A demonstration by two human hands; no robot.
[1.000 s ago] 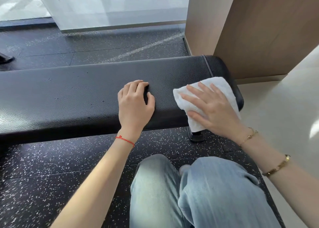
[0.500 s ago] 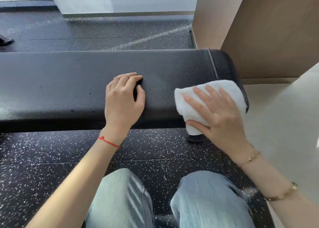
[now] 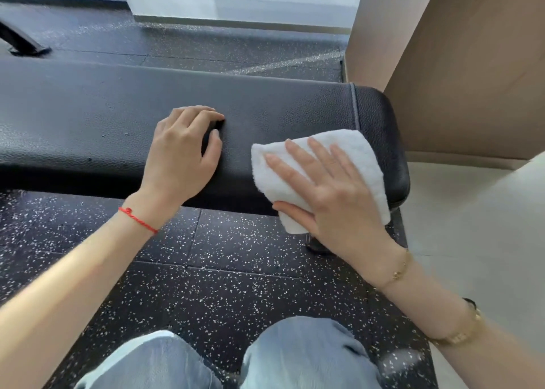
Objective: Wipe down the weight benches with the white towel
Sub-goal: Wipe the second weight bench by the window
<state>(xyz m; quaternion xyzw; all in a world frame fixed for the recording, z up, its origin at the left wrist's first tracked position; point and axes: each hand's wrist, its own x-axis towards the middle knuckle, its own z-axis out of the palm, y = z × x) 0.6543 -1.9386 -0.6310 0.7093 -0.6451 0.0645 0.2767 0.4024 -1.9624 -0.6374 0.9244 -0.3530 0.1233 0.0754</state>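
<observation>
White towel (image 3: 358,155) shifted slightly left on bench (image 3: 88,117), right hand (image 3: 330,194) flat pressing, left hand (image 3: 180,152) still resting, fingers curled.

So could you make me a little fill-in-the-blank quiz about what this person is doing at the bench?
1. The right hand presses a white ____ against the bench.
2. The left hand rests on the bench and holds ____.
3. A thin ____ string circles the left wrist.
4. The towel lies near the bench's ____ end.

Missing words: towel; nothing; red; right
</observation>
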